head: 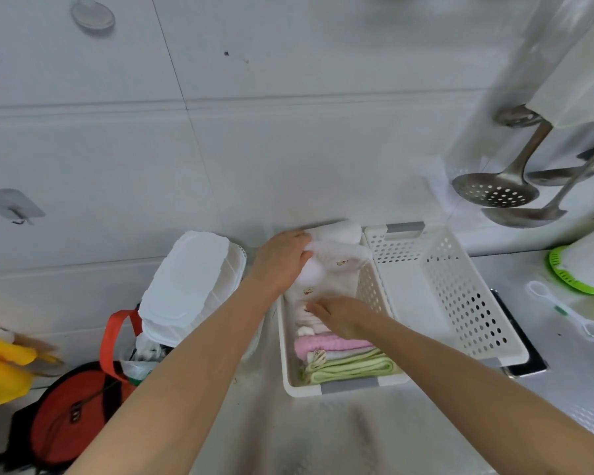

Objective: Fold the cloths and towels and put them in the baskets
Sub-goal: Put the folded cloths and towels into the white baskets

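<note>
The left hand (282, 260) was closed round a white towel (336, 255) at the far end of the left basket (348, 385), while the right hand (343, 315) was laid flat, fingers straight, on folded cloths (336, 358) stacked inside it; the right basket (467, 303) was just beside it on the desk (323, 433).

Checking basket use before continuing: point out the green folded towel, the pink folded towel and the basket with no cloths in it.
green folded towel (352, 368), head view, top fold.
pink folded towel (326, 345), head view, upper face.
basket with no cloths (467, 296), head view, perforated right wall.
</note>
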Action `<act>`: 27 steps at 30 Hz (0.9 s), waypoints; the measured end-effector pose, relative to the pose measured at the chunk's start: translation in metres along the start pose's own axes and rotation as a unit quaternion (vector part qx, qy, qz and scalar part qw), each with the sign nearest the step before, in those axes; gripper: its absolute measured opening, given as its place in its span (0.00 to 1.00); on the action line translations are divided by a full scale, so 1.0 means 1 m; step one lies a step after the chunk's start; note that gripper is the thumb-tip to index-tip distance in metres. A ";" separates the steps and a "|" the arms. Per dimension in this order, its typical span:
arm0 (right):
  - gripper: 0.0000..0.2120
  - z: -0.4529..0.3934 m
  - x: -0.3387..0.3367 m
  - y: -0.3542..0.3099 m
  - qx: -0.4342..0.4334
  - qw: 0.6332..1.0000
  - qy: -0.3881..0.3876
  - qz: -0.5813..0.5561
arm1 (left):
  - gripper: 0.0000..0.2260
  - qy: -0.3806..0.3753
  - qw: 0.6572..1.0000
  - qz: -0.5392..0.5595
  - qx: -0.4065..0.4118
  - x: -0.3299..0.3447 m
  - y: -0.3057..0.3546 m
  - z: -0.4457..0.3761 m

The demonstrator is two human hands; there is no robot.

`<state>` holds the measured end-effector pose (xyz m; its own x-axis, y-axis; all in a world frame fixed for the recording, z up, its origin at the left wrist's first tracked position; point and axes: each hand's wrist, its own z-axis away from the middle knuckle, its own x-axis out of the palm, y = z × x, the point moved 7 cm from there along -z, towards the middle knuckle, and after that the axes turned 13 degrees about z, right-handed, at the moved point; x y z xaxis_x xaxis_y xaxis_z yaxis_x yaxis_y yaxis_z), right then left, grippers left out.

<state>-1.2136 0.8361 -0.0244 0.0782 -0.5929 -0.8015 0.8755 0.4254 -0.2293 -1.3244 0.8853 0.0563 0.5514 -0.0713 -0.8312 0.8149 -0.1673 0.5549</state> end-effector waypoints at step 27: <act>0.10 0.481 0.114 0.153 0.415 0.852 0.305 -0.092 | 0.10 -0.273 0.880 -0.087 0.378 0.148 0.399 0.207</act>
<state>-0.8413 0.5047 0.1149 -0.1386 -0.0231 -0.9901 0.9014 -0.4169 -0.1165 -0.9550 0.6045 0.1476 0.0941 -0.4079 -0.9082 0.4122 -0.8144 0.4085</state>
